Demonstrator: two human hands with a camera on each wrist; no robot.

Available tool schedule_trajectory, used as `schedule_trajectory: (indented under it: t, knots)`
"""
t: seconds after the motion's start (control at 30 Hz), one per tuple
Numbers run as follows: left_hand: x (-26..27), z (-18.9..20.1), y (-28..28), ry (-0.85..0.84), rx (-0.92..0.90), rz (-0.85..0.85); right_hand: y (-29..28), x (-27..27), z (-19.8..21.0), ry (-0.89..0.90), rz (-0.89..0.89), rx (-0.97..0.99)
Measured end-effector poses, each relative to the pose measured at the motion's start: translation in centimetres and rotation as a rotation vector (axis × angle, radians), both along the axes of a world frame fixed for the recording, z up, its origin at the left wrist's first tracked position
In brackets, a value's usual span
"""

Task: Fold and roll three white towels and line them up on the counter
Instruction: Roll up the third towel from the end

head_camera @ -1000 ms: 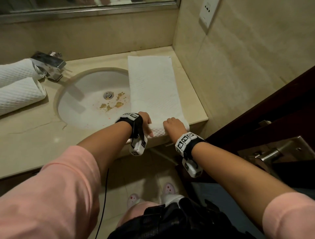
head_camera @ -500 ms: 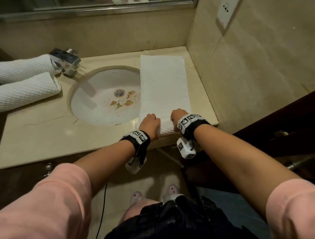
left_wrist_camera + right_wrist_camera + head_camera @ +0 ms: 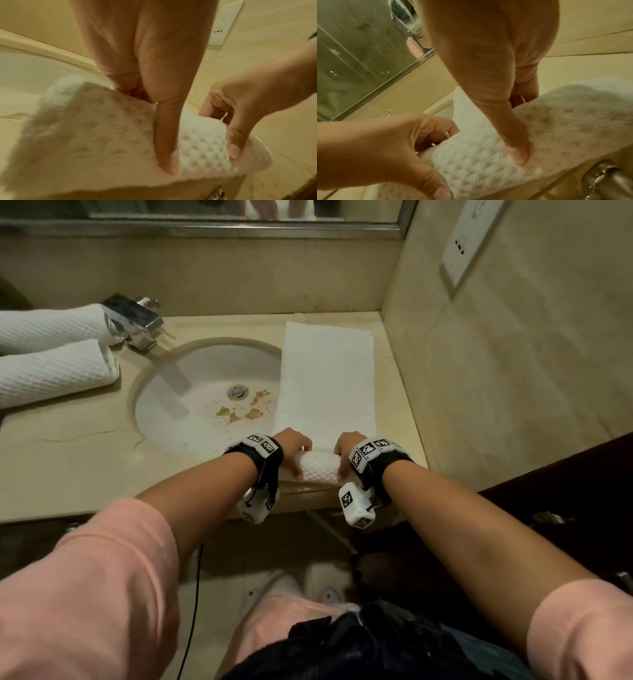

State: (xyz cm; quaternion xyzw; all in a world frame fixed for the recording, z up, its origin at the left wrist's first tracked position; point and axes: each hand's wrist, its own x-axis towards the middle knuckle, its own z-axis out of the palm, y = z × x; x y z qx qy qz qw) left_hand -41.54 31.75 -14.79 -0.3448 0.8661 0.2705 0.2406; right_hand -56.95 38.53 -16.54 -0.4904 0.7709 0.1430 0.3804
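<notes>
Rolling has advanced since a second ago: left hand (image 3: 291,448) and right hand (image 3: 347,447), fingers curled on the third towel (image 3: 325,381), have built a plumper, seemingly tight roll at the counter (image 3: 68,460) edge.

the head view looks steeply down from above at the counter (image 3: 68,460), with the sink (image 3: 191,405) ahead and the mirror (image 3: 205,210) at its top edge; both forearms reach away from it. the left wrist view sits very near, under the left hand (image 3: 154,67), facing along the fingers toward the right-hand wall. the right wrist view sits equally near, under the right hand (image 3: 496,60), facing left toward the mirror. all three share the rolled end of the towel (image 3: 320,469) at the counter's near edge; each wrist view also catches the opposite hand
</notes>
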Motion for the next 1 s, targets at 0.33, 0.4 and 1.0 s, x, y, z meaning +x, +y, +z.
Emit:
schedule_trajectory:
  t: [0.33,0.4,1.0]
  knots:
    - [-1.6,-0.7,-3.7,-0.073,0.192,-0.103,-2.2,-2.1,1.2,-0.127,0.02,0.126]
    - [-1.7,-1.0,-4.1,-0.073,0.228,-0.118,-2.3,-2.3,1.5,-0.136,0.003,0.136]
    - [-3.1,-1.4,-7.0,-0.164,0.392,-0.222,0.9,4.3,2.9,0.252,0.543,-0.247]
